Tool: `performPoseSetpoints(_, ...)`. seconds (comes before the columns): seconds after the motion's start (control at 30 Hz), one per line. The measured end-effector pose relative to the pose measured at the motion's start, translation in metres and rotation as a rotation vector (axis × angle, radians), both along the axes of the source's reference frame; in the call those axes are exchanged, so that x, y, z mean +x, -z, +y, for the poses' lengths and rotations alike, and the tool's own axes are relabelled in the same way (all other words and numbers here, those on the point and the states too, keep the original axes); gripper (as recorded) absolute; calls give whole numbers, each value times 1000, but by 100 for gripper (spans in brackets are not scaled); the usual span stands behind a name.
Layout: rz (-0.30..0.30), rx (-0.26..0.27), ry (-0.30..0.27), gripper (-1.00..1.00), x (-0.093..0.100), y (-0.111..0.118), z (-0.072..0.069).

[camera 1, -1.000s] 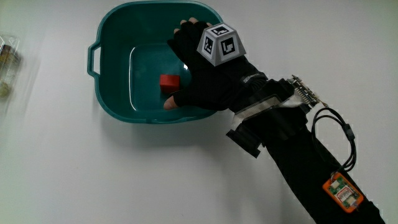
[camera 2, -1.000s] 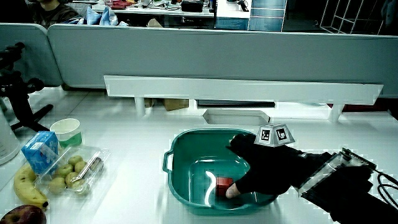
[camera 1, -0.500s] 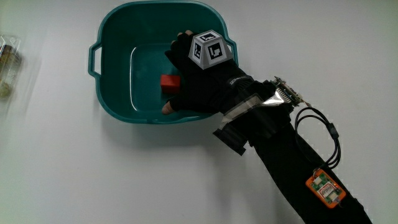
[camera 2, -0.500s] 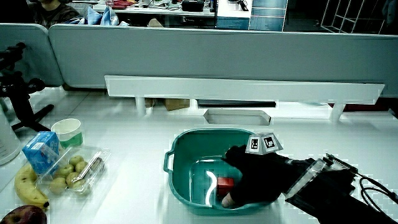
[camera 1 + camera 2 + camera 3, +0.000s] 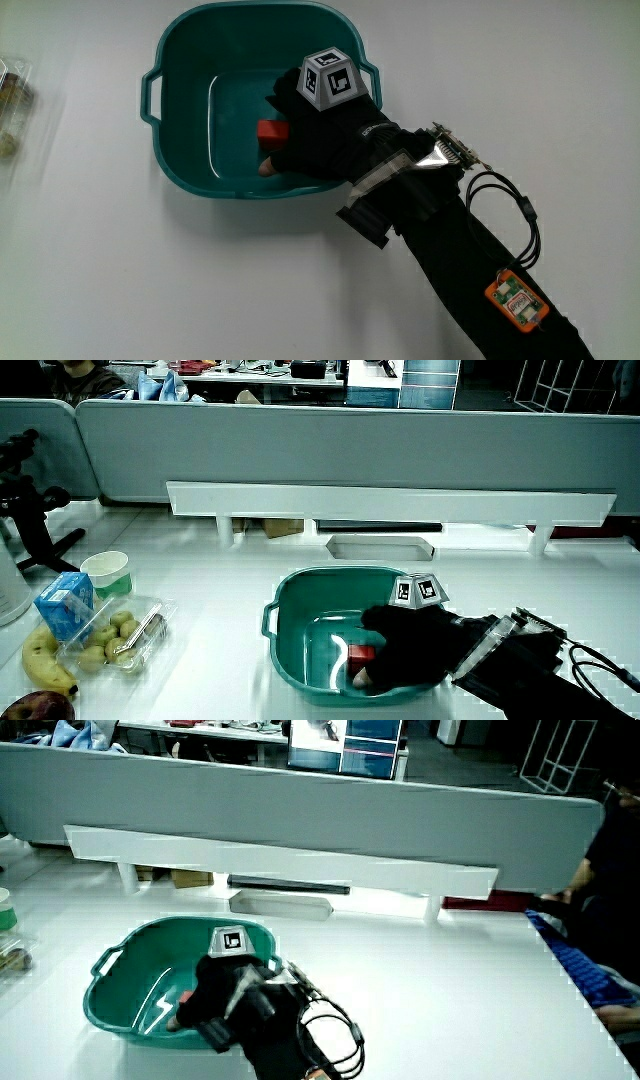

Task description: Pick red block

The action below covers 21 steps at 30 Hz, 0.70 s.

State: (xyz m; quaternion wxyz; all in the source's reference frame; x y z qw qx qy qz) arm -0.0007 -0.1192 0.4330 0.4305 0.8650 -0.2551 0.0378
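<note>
A small red block (image 5: pixel 268 130) lies on the floor of a teal basin (image 5: pixel 175 40). The gloved hand (image 5: pixel 292 140) reaches down into the basin, its patterned cube (image 5: pixel 330 78) on top. The fingers arch over the block's edge. The thumb tip (image 5: pixel 266 167) rests on the basin floor, nearer to the person than the block, with a small gap between them. In a side view the block (image 5: pixel 362 653) shows just beside the hand (image 5: pixel 400 650) inside the basin (image 5: pixel 300 582). In a side view the hand (image 5: pixel 215 990) hides most of the block in the basin (image 5: pixel 130 935).
In a side view a paper cup (image 5: pixel 105 572), a blue carton (image 5: pixel 62 603), a clear box of small fruit (image 5: pixel 115 635), a banana (image 5: pixel 45 660) and an apple (image 5: pixel 35 707) stand beside the basin. The forearm carries a cable and an orange tag (image 5: pixel 515 300).
The hand has slid further into the basin and lowered toward the red block, now covering part of it. The block has stayed in place.
</note>
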Motion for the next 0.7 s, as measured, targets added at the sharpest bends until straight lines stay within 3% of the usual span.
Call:
performPoseSetpoints(0.1,-28,30,-9,27,0,1,0)
performPoseSetpoints(0.7,-36,51,-3,67,-6,-2,-1)
